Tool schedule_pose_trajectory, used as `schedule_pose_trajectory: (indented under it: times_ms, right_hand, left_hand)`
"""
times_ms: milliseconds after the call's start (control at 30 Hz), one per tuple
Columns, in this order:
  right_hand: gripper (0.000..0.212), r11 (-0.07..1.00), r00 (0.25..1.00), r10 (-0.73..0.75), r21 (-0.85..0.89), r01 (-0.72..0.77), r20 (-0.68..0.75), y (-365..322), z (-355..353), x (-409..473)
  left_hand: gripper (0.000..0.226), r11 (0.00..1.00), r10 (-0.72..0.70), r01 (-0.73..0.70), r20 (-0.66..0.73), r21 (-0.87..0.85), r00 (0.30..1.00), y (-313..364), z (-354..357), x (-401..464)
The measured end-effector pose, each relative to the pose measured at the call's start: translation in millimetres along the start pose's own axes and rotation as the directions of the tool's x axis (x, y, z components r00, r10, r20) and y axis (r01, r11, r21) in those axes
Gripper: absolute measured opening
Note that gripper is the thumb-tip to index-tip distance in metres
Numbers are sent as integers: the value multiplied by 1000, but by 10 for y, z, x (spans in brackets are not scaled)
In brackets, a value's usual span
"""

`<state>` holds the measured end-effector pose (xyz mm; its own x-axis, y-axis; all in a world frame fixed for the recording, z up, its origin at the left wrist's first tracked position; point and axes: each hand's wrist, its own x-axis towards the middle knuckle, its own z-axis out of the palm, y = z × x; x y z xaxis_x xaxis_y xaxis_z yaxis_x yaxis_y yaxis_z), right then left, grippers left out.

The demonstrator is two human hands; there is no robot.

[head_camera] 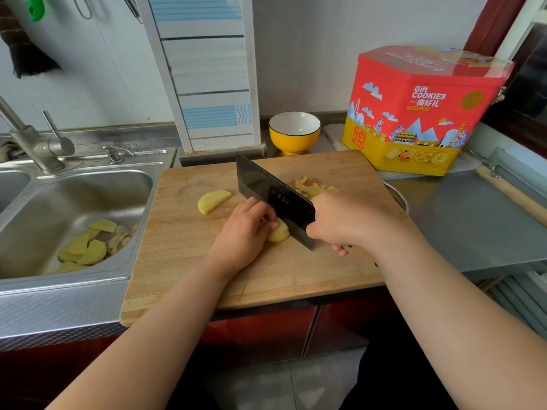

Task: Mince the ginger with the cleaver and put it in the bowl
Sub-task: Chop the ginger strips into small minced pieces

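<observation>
On the wooden cutting board (189,250) my left hand (245,232) holds a pale yellow ginger piece (279,232) with curled fingers. My right hand (340,220) grips the handle of a dark cleaver (266,187), whose blade stands against the right side of that piece. A half-round ginger slice (213,201) lies to the left on the board. A small pile of chopped ginger (313,186) sits behind the blade, partly hidden by it. The yellow bowl (294,133) with a white inside stands beyond the board's far edge.
A steel sink (74,208) at the left holds several ginger peel slices (85,247), with a faucet (32,140) behind it. A red and yellow cookie tin (420,110) stands at the back right. A metal countertop (473,220) extends to the right of the board.
</observation>
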<state>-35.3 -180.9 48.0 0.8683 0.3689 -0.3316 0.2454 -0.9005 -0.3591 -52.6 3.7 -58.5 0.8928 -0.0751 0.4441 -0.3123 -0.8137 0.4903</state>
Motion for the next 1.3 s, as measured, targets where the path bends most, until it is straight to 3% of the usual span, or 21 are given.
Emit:
schedule_pose_trajectory:
  times_ms: [367, 600, 933, 1133, 1300]
  right_hand:
    - [31, 1000, 999, -24, 12, 24, -25, -86, -194, -23]
    - [4, 998, 1000, -25, -51, 25, -10, -193, -292, -18]
    - [14, 999, 998, 31, -23, -30, 51, -208, -210, 78]
    - [42, 998, 998, 52, -36, -51, 30, -165, 24, 105]
    - [26, 998, 998, 59, 7, -59, -29, -73, 44, 79]
  left_hand:
    - [19, 998, -1, 1, -2, -55, 1000, -30, 14, 8]
    - [20, 998, 15, -15, -13, -58, 1000, -36, 20, 8]
    - [19, 999, 10, -10, -6, -44, 1000, -41, 6, 12]
    - [10, 999, 25, -26, -20, -22, 999, -45, 5, 7]
    - [14, 999, 6, -7, -16, -34, 1000, -31, -2, 2]
